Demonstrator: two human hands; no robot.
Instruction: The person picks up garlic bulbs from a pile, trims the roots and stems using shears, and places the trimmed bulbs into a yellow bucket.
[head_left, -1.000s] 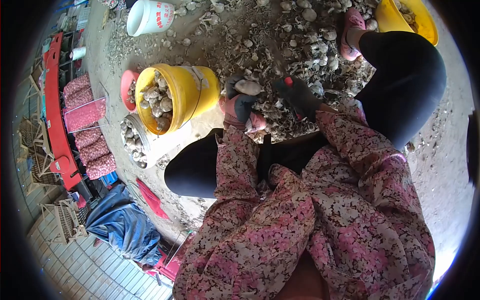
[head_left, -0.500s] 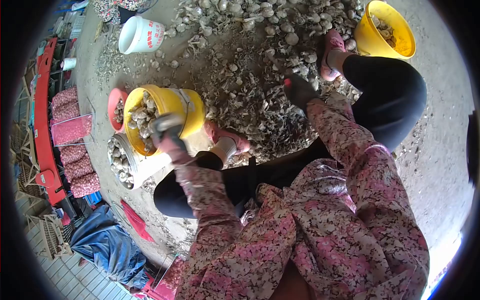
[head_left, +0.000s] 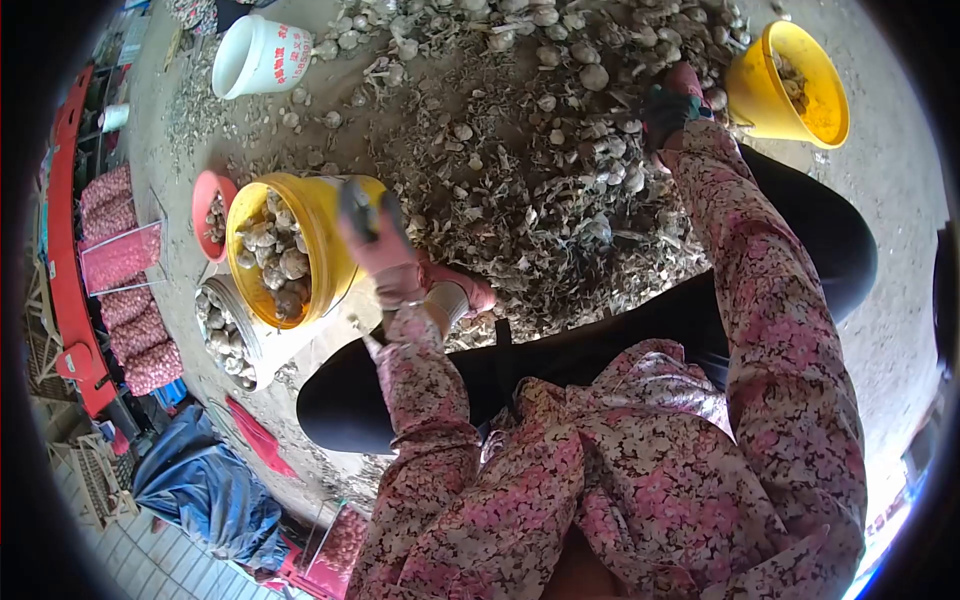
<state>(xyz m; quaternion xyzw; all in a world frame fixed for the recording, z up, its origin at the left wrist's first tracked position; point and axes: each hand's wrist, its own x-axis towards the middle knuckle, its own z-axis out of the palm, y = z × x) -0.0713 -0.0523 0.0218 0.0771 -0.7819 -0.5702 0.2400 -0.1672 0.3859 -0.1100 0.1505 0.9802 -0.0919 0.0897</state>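
Garlic bulbs (head_left: 293,263) in yellow bucket (head_left: 322,215), left hand (head_left: 378,238) near, fingers apart, right hand (head_left: 668,112), grip unclear

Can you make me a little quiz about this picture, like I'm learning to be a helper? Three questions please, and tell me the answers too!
1. True or false: the small pinkish-red tub has bulbs in it.

2. What colour is the bucket with red writing?
A) blue
B) white
C) black

3. Fill in the missing word: the large bucket beside the left hand is ____.

Key: 1 true; 2 B; 3 yellow
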